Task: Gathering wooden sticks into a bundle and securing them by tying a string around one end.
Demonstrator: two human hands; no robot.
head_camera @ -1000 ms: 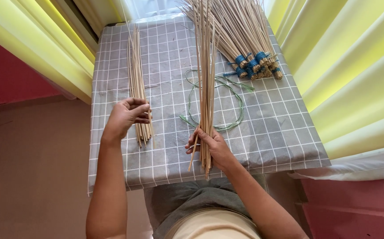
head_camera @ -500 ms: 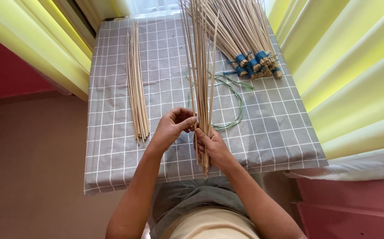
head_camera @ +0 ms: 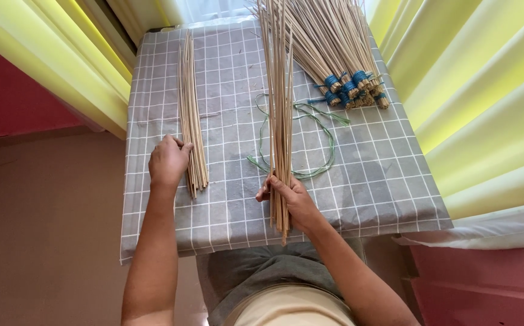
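Observation:
My right hand (head_camera: 289, 196) is closed around the lower part of a long bunch of thin bamboo sticks (head_camera: 280, 102) that runs up the middle of the table. My left hand (head_camera: 168, 162) rests on the near end of a smaller loose pile of sticks (head_camera: 190, 115) lying flat on the left side of the cloth; its fingers touch the pile, and whether they pinch a stick is hidden. A loop of green string (head_camera: 316, 142) lies under and beside the held bunch.
A grey checked cloth (head_camera: 382, 181) covers the small table. Several stick bundles tied with blue bands (head_camera: 349, 84) fan out at the far right. Yellow curtains (head_camera: 479, 121) hang on both sides, and the floor (head_camera: 44, 229) lies to the left.
My left hand left the held bunch at the middle and moved back left onto the loose pile. My right hand kept its grip on the bunch.

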